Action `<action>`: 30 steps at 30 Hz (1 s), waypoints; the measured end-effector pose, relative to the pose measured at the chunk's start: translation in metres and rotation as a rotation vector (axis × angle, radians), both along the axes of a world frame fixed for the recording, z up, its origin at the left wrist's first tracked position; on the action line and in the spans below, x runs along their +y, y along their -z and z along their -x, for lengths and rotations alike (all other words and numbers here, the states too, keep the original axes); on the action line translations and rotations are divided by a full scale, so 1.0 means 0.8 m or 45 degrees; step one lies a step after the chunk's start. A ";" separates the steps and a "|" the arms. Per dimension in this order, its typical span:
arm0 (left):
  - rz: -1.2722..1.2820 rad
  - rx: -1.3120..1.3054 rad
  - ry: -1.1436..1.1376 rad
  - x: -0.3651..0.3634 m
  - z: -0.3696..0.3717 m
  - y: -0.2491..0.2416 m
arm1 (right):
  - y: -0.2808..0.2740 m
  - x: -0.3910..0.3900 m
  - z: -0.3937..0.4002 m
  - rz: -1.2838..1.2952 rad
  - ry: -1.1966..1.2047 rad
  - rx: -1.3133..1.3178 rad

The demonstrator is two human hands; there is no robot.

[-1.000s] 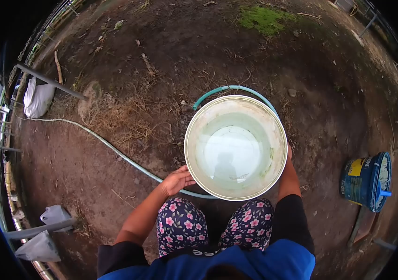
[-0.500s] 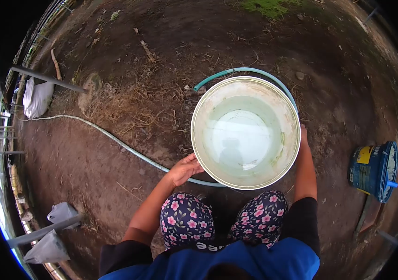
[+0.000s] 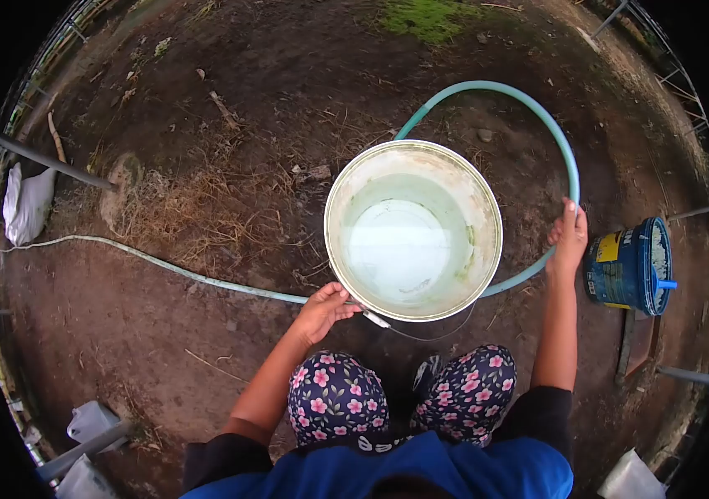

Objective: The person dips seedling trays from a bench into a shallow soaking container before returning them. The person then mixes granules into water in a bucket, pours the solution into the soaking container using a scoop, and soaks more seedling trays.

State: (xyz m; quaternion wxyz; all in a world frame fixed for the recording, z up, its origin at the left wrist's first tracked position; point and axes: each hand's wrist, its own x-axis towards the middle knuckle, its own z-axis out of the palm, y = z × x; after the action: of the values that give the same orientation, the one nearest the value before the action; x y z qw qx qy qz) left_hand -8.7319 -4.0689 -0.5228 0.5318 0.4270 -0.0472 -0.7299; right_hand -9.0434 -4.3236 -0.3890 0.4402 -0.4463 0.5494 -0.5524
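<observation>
A round, pale bucket (image 3: 487, 237) with clear water in it stands on the soil in front of my knees. My left hand (image 3: 322, 311) touches the lower left of its rim, fingers bent, beside the wire handle's white grip (image 3: 376, 319). To the right of the bucket, my right hand (image 3: 568, 236) is closed round a green hose (image 3: 535, 106). The hose arches behind the bucket, and its far end is hidden behind the rim. From the bucket's lower left, the hose runs off to the left over the ground.
A blue bucket (image 3: 616, 270) with a yellow label and white contents stands at the right. White sacks (image 3: 27, 206) lie at the far left. Grey poles (image 3: 54, 156) slant in at both sides. Dry grass (image 3: 192, 204) and a green patch (image 3: 428, 18) lie beyond.
My right hand has left the bucket's right side and taken hold of the hose, drawing its loop outward to the right. My left hand stays at the rim. The view has shifted.
</observation>
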 end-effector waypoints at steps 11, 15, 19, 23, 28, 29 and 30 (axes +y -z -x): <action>0.029 -0.124 -0.013 -0.005 0.005 -0.012 | -0.073 0.112 0.033 0.473 0.303 -0.174; -0.011 -0.097 -0.032 -0.008 0.004 -0.012 | -0.084 0.127 0.036 0.509 0.389 -0.231; -0.014 -0.079 -0.043 -0.009 0.004 -0.013 | -0.088 0.138 0.047 0.525 0.378 -0.254; -0.062 -0.100 -0.120 -0.012 0.008 -0.020 | -0.078 0.146 0.047 0.482 0.343 -0.195; -0.115 -0.108 -0.269 -0.016 0.011 -0.042 | -0.039 0.138 0.040 0.352 0.198 -0.068; -0.083 -0.161 -0.290 -0.015 0.012 -0.049 | -0.031 0.136 0.038 0.313 0.172 -0.036; -0.049 -0.215 -0.314 -0.015 0.014 -0.054 | -0.022 0.134 0.037 0.273 0.127 -0.031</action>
State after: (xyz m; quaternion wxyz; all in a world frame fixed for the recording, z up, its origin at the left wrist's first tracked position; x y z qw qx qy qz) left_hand -8.7427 -4.0808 -0.4792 0.6031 0.4996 -0.0249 -0.6213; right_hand -9.0733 -4.2168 -0.3711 0.3685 -0.4562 0.5035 -0.6345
